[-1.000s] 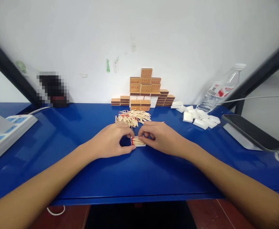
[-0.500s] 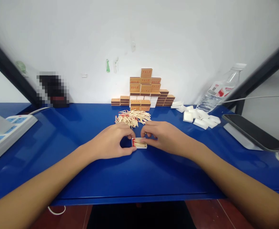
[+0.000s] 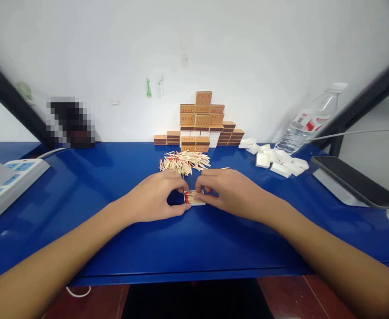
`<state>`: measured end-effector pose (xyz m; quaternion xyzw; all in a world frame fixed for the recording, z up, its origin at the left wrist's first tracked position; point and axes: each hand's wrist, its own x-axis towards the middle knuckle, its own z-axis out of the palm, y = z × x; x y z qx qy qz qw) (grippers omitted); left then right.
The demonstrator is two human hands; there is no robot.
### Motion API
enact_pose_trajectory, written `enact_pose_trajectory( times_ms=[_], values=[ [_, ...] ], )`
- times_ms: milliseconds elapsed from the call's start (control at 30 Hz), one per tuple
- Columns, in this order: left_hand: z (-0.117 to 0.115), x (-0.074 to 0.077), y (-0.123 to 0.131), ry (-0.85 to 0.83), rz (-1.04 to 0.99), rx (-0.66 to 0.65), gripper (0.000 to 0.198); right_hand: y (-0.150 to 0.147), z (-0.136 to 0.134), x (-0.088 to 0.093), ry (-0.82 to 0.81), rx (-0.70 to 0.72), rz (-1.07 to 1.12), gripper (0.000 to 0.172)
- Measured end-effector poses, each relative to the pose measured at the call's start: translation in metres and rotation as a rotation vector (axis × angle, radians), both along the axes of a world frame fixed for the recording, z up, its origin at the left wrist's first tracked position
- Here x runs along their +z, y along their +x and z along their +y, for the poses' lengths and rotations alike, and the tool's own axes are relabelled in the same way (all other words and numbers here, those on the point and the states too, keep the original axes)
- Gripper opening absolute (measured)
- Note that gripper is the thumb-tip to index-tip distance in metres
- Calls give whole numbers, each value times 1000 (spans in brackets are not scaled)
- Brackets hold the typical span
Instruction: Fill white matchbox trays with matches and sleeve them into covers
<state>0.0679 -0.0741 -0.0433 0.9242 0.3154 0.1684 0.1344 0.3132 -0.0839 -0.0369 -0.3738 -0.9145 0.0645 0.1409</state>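
A small white matchbox tray (image 3: 199,204) lies on the blue table, with red-headed matches (image 3: 190,197) inside, their heads to the left. My left hand (image 3: 159,195) grips the tray's left end, thumb at the near side and fingers at the far side. My right hand (image 3: 229,190) is curled over the right end, its thumb against the matches; its fingertips are partly hidden. Just beyond the hands is a loose heap of matches (image 3: 186,161). A single match (image 3: 225,168) shows just behind my right hand.
Brown matchboxes (image 3: 203,119) are stacked against the wall. White trays (image 3: 282,164) lie in a pile at the right, by a tilted plastic bottle (image 3: 305,119). A phone (image 3: 360,179) rests at the far right, and a power strip (image 3: 11,186) at the left.
My right thumb has shifted slightly over the matches, which lie a little differently in the tray. My left hand keeps its grip. The view has tilted slightly.
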Motion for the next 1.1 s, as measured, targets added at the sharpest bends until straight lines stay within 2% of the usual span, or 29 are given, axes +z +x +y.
enact_pose_trajectory(
  times_ms=[267, 500, 900, 1033, 1100],
  values=[
    [0, -1, 0, 18, 0, -2, 19, 2, 1, 0, -8, 14, 3, 13],
    [0, 0, 1, 8, 14, 8, 17, -1, -2, 0, -92, -26, 17, 13],
    [0, -1, 0, 9, 11, 6, 19, 0, -1, 2, -170, 51, 46, 13],
    [0, 1, 0, -3, 16, 11, 18, 6, 4, 5, -153, 68, 64, 14],
    [0, 1, 0, -7, 19, 10, 18, 12, 11, 6, -88, 15, 85, 13]
  ],
)
